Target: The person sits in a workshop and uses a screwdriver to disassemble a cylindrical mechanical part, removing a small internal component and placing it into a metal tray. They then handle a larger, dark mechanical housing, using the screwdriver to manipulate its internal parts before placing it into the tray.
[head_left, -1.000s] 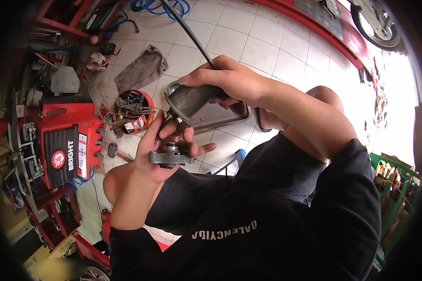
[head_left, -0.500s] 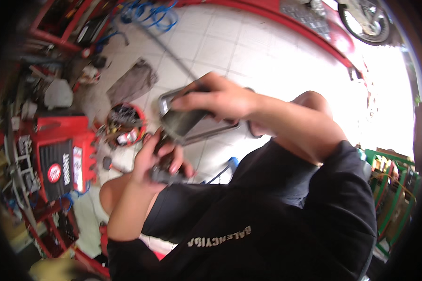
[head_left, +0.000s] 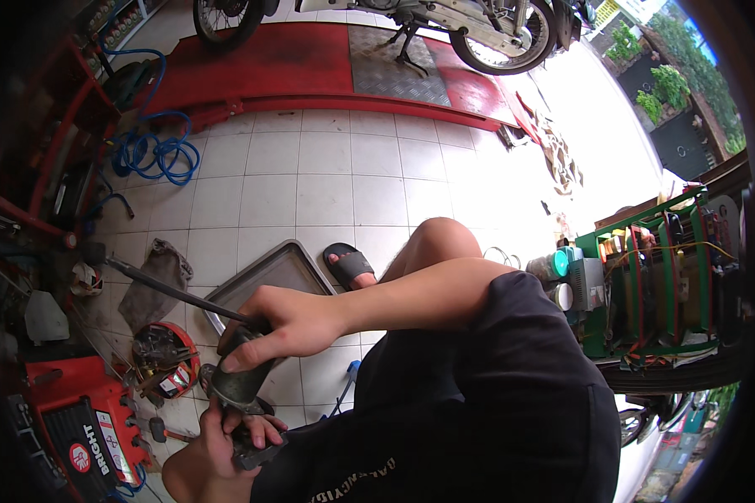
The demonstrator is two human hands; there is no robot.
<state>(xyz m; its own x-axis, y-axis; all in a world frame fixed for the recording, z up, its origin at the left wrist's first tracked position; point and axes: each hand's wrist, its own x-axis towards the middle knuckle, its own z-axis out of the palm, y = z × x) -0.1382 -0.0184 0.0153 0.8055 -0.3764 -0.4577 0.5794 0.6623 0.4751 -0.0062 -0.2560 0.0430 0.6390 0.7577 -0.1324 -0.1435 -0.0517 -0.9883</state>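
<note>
In my right hand (head_left: 289, 327) is a dark metal cylinder (head_left: 242, 379), tilted, its kind unclear. A long thin dark rod (head_left: 172, 289) runs from that hand up to the left; whether it joins the cylinder is hidden by my fingers. Just below, my left hand (head_left: 225, 448) has its fingers closed around a small dark blocky part (head_left: 262, 451). The cylinder's lower end meets or overlaps the left fingertips; I cannot tell if they touch. Behind my right hand, a shallow metal tray (head_left: 298, 256) lies on the tiled floor.
A red bowl of parts (head_left: 166, 356), a grey rag (head_left: 155, 281) and a red machine (head_left: 80, 427) are on the left. Blue hose (head_left: 155, 159) coils farther back. A motorcycle (head_left: 486, 38) stands on a red lift (head_left: 260, 67). At right is a green rack (head_left: 646, 289).
The view has swung, bringing the lift and motorcycle into sight. Both hands now appear lower and farther left, and the rod slants more toward the left. Each hand keeps its hold.
</note>
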